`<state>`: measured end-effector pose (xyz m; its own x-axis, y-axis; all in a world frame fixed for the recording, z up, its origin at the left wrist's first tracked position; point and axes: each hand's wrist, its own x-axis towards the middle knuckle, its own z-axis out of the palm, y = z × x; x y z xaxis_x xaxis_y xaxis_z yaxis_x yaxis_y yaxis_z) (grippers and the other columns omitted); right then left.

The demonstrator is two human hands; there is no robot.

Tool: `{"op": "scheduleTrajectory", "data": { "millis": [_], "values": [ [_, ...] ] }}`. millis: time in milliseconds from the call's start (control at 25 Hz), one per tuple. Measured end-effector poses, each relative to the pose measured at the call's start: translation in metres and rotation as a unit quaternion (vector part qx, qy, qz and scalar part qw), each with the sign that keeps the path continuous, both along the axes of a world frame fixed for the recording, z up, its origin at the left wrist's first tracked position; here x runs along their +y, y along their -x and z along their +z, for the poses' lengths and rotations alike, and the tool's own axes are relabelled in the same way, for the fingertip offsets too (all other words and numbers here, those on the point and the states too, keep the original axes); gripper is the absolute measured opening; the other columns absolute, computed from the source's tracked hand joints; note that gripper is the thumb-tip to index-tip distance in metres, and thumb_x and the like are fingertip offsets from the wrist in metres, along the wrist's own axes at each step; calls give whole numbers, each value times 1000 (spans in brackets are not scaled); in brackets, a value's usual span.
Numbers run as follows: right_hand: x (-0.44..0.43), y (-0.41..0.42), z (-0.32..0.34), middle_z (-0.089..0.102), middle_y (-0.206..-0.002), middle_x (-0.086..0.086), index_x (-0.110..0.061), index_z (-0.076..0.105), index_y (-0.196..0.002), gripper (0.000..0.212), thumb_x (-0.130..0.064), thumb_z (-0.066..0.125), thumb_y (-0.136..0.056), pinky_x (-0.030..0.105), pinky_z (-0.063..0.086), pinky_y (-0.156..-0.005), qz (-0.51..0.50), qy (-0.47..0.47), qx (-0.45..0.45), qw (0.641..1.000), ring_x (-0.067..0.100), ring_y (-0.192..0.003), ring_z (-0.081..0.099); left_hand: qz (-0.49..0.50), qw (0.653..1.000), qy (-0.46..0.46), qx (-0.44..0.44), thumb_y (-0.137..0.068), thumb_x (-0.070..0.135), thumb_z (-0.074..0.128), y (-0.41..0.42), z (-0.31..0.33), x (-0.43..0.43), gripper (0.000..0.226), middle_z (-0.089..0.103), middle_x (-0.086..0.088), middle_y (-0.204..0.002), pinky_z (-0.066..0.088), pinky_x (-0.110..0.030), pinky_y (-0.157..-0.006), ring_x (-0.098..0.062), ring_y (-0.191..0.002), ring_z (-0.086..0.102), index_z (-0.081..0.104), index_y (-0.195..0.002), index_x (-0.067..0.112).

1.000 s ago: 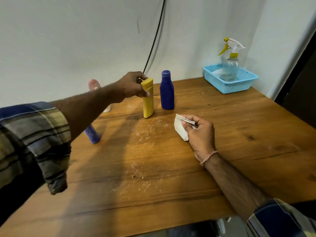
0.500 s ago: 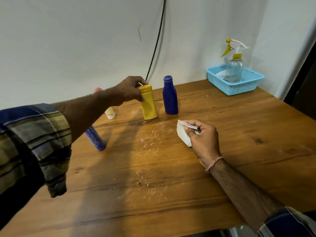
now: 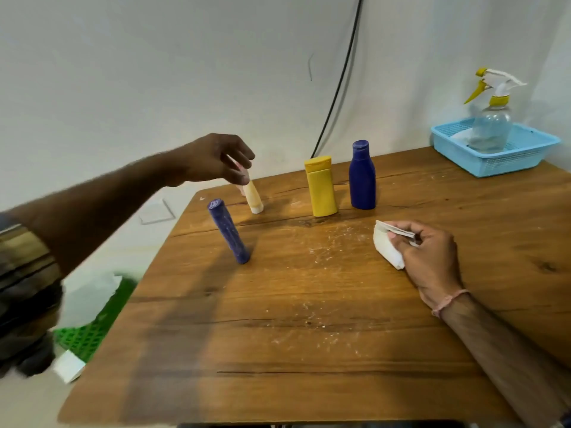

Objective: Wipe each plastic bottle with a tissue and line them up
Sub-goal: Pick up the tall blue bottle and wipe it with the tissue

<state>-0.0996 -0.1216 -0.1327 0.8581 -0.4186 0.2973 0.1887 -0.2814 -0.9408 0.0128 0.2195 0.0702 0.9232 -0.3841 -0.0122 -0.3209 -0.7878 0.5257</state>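
A yellow bottle (image 3: pixel 321 189) and a dark blue bottle (image 3: pixel 362 180) stand side by side at the back of the wooden table (image 3: pixel 309 335). Left of them stands a cream tube (image 3: pixel 253 197) with a pink cap. A dark blue cylindrical tube (image 3: pixel 228 233) stands nearer, by the left edge. My left hand (image 3: pixel 216 159) hovers over the cream tube's top, its fingers apart around the cap, and I cannot tell whether it grips. My right hand (image 3: pixel 432 257) rests on the table, shut on a folded white tissue (image 3: pixel 387 248).
A light blue basket (image 3: pixel 500 162) at the back right holds a clear spray bottle (image 3: pixel 491 125). White dust lies on the table's middle. A black cable (image 3: pixel 336 88) runs down the wall. A green crate (image 3: pixel 89 332) sits on the floor to the left.
My left hand has let go of the yellow bottle, which now stands beside the dark blue one, and has moved left over the cream tube. My right hand has kept still with the tissue.
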Motion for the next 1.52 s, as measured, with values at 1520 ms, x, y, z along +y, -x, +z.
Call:
{"op": "scheduleTrajectory", "data": {
  "millis": [1520],
  "values": [
    [56,51,90,67,-108,4,-11,70,-112,26,-1,66,-88,18,51,-90,88,343,-260,898,10,-100,61,-34,948,248,-197,-80,20,83,142,-107,-87,30,71,3,-102,61,-34,-80,-9,-93,68,70,-107,12]
  ]
}}
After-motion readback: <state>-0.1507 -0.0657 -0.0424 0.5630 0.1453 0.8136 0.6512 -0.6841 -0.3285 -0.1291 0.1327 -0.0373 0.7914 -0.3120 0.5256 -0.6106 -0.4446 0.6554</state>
